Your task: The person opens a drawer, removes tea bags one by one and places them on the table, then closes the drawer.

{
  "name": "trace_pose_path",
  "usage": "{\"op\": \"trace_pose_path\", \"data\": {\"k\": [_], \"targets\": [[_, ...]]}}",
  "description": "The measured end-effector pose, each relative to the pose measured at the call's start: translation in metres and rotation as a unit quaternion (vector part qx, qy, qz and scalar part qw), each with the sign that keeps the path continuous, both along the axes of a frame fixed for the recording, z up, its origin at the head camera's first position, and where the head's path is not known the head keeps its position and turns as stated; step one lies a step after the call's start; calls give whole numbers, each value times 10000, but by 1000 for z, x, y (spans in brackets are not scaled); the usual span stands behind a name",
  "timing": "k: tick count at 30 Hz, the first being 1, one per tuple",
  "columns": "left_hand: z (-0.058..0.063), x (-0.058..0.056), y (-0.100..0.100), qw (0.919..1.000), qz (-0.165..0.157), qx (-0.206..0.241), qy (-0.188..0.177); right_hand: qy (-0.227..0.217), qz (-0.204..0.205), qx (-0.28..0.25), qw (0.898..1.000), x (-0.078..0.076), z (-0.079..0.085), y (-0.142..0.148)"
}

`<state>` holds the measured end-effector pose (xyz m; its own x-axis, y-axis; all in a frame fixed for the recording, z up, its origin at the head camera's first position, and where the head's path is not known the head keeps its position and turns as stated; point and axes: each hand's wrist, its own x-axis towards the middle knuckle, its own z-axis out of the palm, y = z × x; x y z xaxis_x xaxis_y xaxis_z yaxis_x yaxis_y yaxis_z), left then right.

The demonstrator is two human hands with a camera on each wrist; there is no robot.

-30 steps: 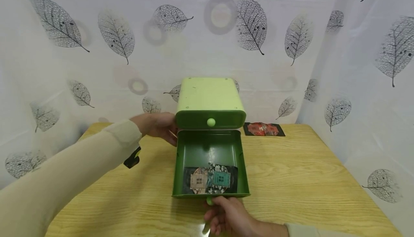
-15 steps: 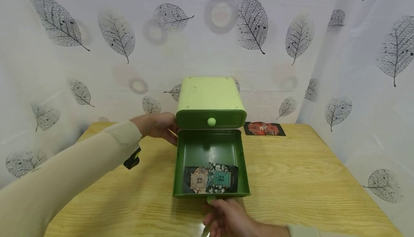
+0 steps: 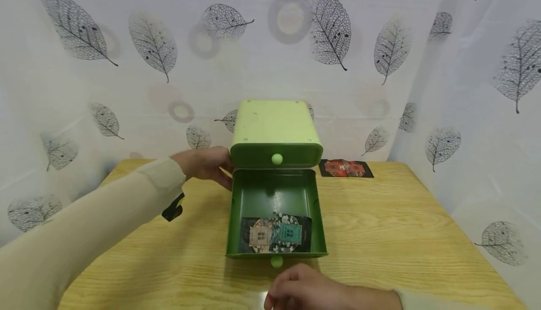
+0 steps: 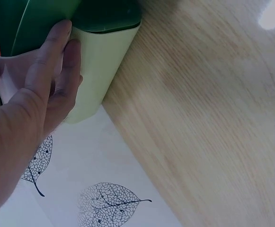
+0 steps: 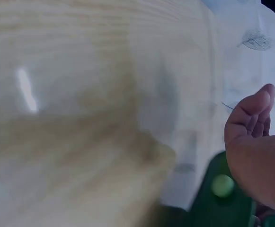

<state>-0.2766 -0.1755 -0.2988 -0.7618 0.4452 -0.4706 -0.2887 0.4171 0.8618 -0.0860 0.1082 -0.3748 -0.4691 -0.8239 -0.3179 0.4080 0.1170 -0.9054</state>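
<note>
A small light-green cabinet [image 3: 275,121] with dark-green drawers stands at the table's back. Its lower drawer [image 3: 276,197] is pulled far out, while the upper one is closed. Black packaging [image 3: 275,242] with a beige label and a teal label lies at the drawer's front; whether it is one packet or two, I cannot tell. My left hand [image 3: 207,163] rests against the cabinet's left side, its fingers [image 4: 47,61] extended along the wall. Just in front of the round knob [image 3: 276,261], apart from it, my right hand [image 3: 302,289] has loosely curled fingers and holds nothing.
Black packaging with red labels [image 3: 346,168] lies right of the cabinet near the back edge. A black and yellow item [image 3: 172,210] is partly hidden by my left sleeve. A leaf-print curtain [image 3: 270,56] surrounds the wooden table [image 3: 380,235].
My right hand has let go of the lower drawer's knob and drawn back towards me. The drawer, its contents and my left hand have stayed in place.
</note>
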Motion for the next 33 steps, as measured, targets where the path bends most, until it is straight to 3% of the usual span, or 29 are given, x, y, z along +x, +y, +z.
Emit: {"op": "trace_pose_path", "data": {"k": [9,12,15,17,19,23,25,27,29,33], "targets": [[-2,0,0,10000,-71,12,38,433,-75,-145,9989,-19,34,14],[-2,0,-1,10000,-58,-7,53,931,-297,-29,9952,-29,46,18],[-3,0,-2,10000,-32,-22,49,1855,-584,279,9805,-42,57,21],[-3,0,-2,10000,-30,-20,50,2655,-724,620,9594,-50,62,23],[-4,-1,-3,10000,-3,-13,42,3549,-763,1004,9264,-58,63,24],[-5,-1,-4,10000,37,-7,73,5139,-554,1795,8370,-71,60,22],[-4,-1,-4,10000,53,-11,80,5686,-356,2162,7929,-75,57,20],[-4,0,-4,10000,55,-8,79,6002,-154,2509,7594,-78,53,17],[-4,0,-4,10000,53,-4,66,6151,-3,2810,7367,-80,49,14],[-4,-1,-3,10000,50,1,36,6177,149,3215,7175,-84,43,9]]}}
